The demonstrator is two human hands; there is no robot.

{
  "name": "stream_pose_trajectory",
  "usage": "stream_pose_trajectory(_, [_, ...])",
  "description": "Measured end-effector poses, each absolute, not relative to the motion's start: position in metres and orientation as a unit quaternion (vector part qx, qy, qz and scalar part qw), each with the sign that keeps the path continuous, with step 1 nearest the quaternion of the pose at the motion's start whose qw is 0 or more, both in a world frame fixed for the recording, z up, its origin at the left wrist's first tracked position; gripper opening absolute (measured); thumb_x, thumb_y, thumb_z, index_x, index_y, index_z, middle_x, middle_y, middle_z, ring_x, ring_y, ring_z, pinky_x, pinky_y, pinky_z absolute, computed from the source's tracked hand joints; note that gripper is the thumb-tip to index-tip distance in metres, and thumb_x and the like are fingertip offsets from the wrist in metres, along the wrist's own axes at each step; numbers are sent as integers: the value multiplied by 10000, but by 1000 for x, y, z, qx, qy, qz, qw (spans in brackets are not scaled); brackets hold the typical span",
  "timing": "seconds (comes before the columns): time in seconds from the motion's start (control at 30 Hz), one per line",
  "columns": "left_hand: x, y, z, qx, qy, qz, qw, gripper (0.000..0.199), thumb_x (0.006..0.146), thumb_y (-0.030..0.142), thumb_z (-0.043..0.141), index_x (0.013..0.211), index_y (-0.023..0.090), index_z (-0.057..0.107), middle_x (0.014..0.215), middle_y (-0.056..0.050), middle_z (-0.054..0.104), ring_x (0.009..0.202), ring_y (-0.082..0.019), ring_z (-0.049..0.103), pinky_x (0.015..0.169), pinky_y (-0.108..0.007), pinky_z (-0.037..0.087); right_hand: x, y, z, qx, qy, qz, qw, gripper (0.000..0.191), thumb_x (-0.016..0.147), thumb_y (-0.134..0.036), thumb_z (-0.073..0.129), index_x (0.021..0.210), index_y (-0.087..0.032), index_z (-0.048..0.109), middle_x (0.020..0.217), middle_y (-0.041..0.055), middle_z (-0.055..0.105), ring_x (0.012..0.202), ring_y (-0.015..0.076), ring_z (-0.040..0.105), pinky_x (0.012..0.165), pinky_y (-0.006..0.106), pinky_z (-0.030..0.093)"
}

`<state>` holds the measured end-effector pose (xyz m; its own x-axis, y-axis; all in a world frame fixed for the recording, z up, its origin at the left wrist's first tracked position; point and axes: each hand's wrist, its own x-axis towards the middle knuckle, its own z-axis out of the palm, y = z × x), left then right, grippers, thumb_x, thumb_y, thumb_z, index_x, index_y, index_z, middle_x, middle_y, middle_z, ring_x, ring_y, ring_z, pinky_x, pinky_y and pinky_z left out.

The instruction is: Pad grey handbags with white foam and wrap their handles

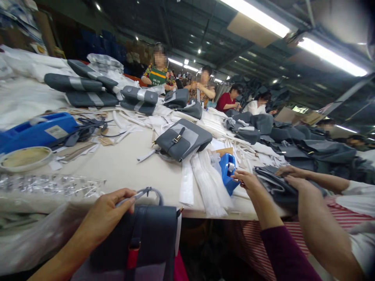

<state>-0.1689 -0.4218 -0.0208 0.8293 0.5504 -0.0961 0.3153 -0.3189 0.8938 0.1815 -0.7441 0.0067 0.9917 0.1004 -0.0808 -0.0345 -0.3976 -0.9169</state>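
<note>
Crowded workshop, work at the near edge

Long cream desk (125, 171) stretches ahead, carrying a grey leather handbag (183, 139). Nearer the dark navy handbag (152, 234), the left hand (108, 218) has its fingers (125, 194) clenched on a slim metal clip (140, 195), long axis pointing right toward a grey strap loop (160, 196). Well across, the right hand (246, 181) curls just beside a blue tape dispenser (227, 171); any grip cannot be told.

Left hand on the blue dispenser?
No, the left hand is at a dark grey handbag; the blue dispenser stands to its right.
</note>
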Motion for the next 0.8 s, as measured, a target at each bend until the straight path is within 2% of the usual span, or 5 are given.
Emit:
stream_pose_trajectory(0.17, [-169, -422, -19, 813, 277, 116, 499, 352, 781, 493, 558, 648, 175, 633, 717, 1, 650, 620, -144, 527, 570, -208, 375, 177, -735, 6, -809, -8, 19, 587, 384, 457, -314, 747, 786, -142, 647, 595, 25, 633, 521, 131, 499, 488, 254, 283])
stream_pose_trajectory(0.37, [-173, -422, -20, 820, 284, 104, 487, 368, 790, 513, 529, 663, 184, 633, 800, 0, 671, 681, -165, 559, 615, -227, 372, 134, -752, 6, -780, -24, -12, 626, 452, 511, -419, 737, 865, -180, 590, 622, -6, 594, 508, 114, 434, 496, 271, 316])
stream_pose_trajectory(0.57, [-168, -422, -23, 826, 261, 114, 486, 375, 796, 509, 528, 627, 189, 626, 990, -5, 687, 907, -214, 586, 759, -241, 382, 110, -767, -31, -816, 0, -11, 578, 359, 547, -483, 678, 715, -173, 610, 524, -16, 508, 488, 126, 407, 492, 283, 310])
stream_pose_trajectory(0.7, [-171, -426, -14, 832, 264, 126, 471, 339, 819, 444, 506, 626, 183, 605, 815, 8, 683, 722, -166, 574, 660, -236, 365, 109, -780, -28, -865, 13, -25, 501, 229, 474, -387, 705, 520, -190, 598, 480, 15, 528, 559, 182, 465, 544, 309, 323])
stream_pose_trajectory(0.8, [-176, -433, -3, 827, 268, 131, 477, 266, 831, 350, 478, 689, 183, 628, 628, 32, 626, 596, -136, 532, 606, -235, 349, 90, -770, -3, -907, -8, -31, 419, 290, 516, -462, 708, 619, -195, 664, 558, 41, 588, 614, 222, 496, 577, 332, 320])
